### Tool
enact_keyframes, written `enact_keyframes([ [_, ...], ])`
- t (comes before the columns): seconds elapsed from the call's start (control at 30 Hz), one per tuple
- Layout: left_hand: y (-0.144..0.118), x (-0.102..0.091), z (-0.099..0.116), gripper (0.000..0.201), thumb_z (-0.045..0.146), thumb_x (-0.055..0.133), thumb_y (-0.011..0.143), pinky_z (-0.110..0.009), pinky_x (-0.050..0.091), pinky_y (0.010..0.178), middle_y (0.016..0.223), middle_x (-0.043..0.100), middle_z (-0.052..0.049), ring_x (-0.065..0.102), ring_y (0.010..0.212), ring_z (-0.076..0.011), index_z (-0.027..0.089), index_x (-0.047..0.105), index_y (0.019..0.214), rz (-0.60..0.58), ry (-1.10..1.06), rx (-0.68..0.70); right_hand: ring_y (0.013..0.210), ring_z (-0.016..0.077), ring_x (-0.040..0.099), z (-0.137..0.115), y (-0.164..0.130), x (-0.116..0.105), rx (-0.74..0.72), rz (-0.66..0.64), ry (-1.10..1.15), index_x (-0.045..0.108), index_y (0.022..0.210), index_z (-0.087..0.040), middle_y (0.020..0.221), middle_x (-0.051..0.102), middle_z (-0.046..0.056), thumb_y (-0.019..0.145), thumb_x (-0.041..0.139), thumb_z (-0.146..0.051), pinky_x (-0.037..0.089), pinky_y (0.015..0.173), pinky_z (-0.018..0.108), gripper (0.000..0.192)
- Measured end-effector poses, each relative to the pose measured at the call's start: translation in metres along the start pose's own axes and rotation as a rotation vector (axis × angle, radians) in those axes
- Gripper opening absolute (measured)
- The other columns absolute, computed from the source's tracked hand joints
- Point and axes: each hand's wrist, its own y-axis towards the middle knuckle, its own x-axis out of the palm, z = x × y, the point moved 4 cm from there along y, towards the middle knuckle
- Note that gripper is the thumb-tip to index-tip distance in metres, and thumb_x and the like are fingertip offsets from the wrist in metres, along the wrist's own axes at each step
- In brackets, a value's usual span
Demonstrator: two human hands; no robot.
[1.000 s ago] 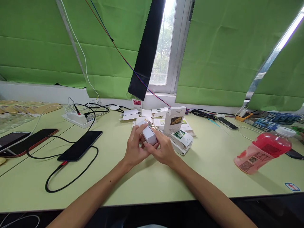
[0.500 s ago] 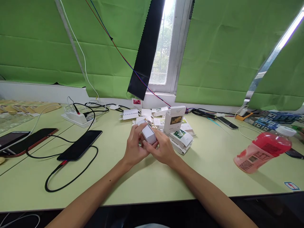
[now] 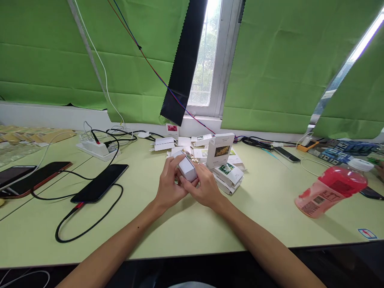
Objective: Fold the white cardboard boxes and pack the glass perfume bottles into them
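Both hands are wrapped round a small white cardboard box (image 3: 186, 168), held tilted above the middle of the table. My left hand (image 3: 168, 181) closes on its left side, with fingers over the top edge. On the other side my right hand (image 3: 205, 187) grips the near end, its thumb pressed along the bottom. The undersides of the fingers are hidden. Just behind and to the right, a white box with a yellow picture (image 3: 221, 151) stands upright. Beside it lies a stack of flat white boxes (image 3: 229, 176). More small white boxes (image 3: 164, 143) are spread behind my hands.
A phone (image 3: 100, 184) with a black cable lies on the left, near a white power strip (image 3: 99, 150). To the right stands a pink drink bottle (image 3: 333, 186). A thin dark phone (image 3: 287, 154) lies at the back. Part of another person's hand (image 3: 380, 170) shows at the far right edge.
The view has shifted very slightly. My hands keep the same hold on the white box. Another person's hand has come into sight at the far right edge.
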Motion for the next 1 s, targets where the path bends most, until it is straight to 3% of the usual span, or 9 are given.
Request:
enact_keyframes([
  [0.4, -0.0002, 0.0006, -0.0012, 0.074, 0.035, 0.087, 0.076, -0.031, 0.063, 0.063, 0.119, 0.055, -0.006, 0.067, 0.084, -0.0168, 0.032, 0.05, 0.139, -0.009, -0.002, 0.008, 0.093, 0.0271, 0.063, -0.0005, 0.0, 0.0004, 0.004, -0.003, -0.021, 0.061, 0.13, -0.019, 0.109, 0.075, 0.01, 0.099, 0.056, -0.038, 0.053, 0.08, 0.041, 0.037],
  [0.73, -0.0016, 0.0017, -0.0049, 0.073, 0.034, 0.086, 0.075, -0.031, 0.06, 0.056, 0.121, 0.057, -0.009, 0.068, 0.083, -0.0211, 0.032, 0.052, 0.139, -0.034, -0.018, -0.029, 0.093, 0.0274, 0.063, -0.0006, 0.0006, -0.0002, 0.033, -0.014, -0.016, 0.061, 0.129, -0.02, 0.106, 0.075, 0.009, 0.098, 0.056, -0.037, 0.053, 0.079, 0.041, 0.037],
  [1.0, -0.002, 0.0029, -0.0064, 0.071, 0.032, 0.085, 0.075, -0.029, 0.059, 0.055, 0.122, 0.058, -0.008, 0.068, 0.075, -0.0153, 0.031, 0.053, 0.139, -0.044, -0.044, -0.048, 0.091, 0.0272, 0.063, -0.0001, 0.0009, -0.0003, 0.034, -0.012, -0.02, 0.063, 0.122, -0.02, 0.1, 0.074, 0.009, 0.098, 0.055, -0.038, 0.053, 0.075, 0.04, 0.031],
])
